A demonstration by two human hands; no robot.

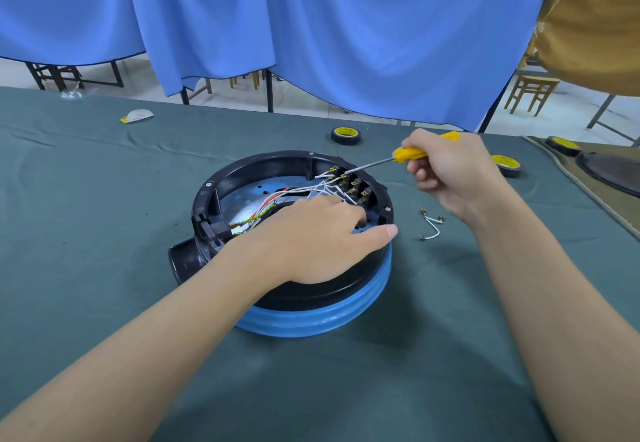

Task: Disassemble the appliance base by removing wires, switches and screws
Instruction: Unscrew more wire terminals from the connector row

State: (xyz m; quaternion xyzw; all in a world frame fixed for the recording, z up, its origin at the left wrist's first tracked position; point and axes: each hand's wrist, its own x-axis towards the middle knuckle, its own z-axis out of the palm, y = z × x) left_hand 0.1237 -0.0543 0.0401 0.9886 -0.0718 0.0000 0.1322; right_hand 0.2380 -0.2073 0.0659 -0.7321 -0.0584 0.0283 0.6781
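appliance base (298,289) sits mid-table on green cloth (104,199). left hand (311,237) rests flat across it, holding nothing. right hand (446,171) grips yellow screwdriver (410,154), tip at switch terminals (353,185). risk: tip slips off the lug, tears a white wire (322,192) or jabs the left hand.

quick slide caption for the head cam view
Right hand holds a yellow screwdriver to the switch terminals of the appliance base while the left hand rests on it.
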